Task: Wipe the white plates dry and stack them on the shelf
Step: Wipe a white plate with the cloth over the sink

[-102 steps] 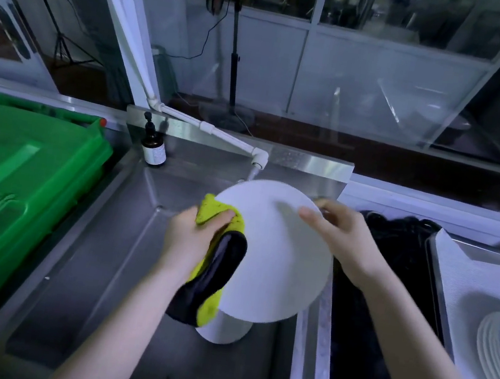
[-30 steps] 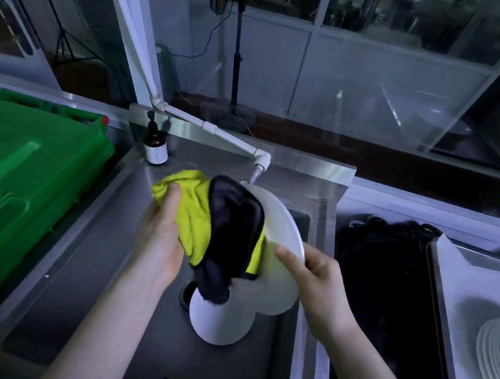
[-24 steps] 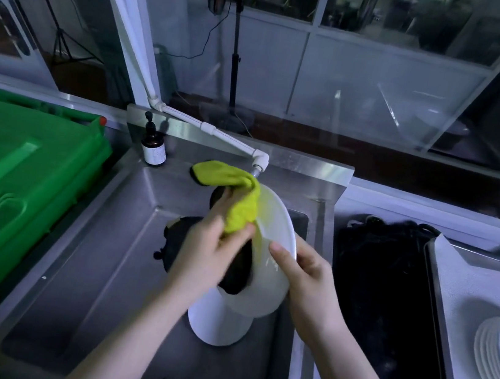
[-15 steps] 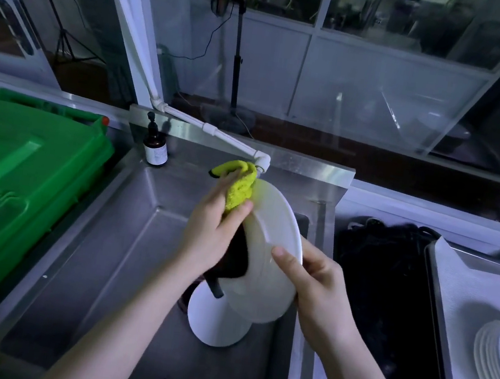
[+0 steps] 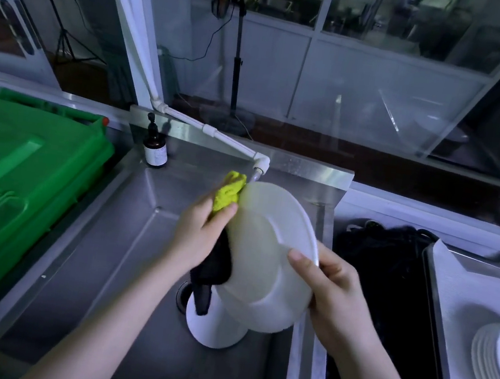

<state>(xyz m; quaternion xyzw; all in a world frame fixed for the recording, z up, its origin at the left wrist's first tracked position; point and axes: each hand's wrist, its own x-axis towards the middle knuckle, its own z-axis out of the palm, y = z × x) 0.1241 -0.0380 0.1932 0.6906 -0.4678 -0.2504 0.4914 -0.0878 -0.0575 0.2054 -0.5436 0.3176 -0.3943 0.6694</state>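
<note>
Over a steel sink (image 5: 97, 264), a person's left hand (image 5: 200, 237) grips a yellow-and-black cloth (image 5: 227, 193) against the far-left edge of a white plate (image 5: 266, 249), which is held tilted on its edge. L. thumb is pressed on the cloth's yellow part and the other fingers are curled round it; the black part hangs below the palm and passes behind the plate's lower rim. The right hand (image 5: 329, 292) pinches the plate's right rim, thumb flat on the near face, other fingers curled behind & mostly hidden. Which face of the plate is turned to the camera is hard to tell, poss. the underside. Directly below both hands a second plate (image 5: 212, 330) lies in the sink btm., partly covered by the held one. Just beyond the l. fingertips is a white tap (image 5: 260, 165), its spout near the cloth's top. Further left of those fingers a brown bottle (image 5: 154, 149) stands at the sink's back corner, with a green bin (image 5: 17, 188) beside the sink. Right of the r. hand lies a black heap (image 5: 391, 273), then a tray (image 5: 468, 294) bearing a stack (image 5: 489, 361) of white plates at frame edge.
</note>
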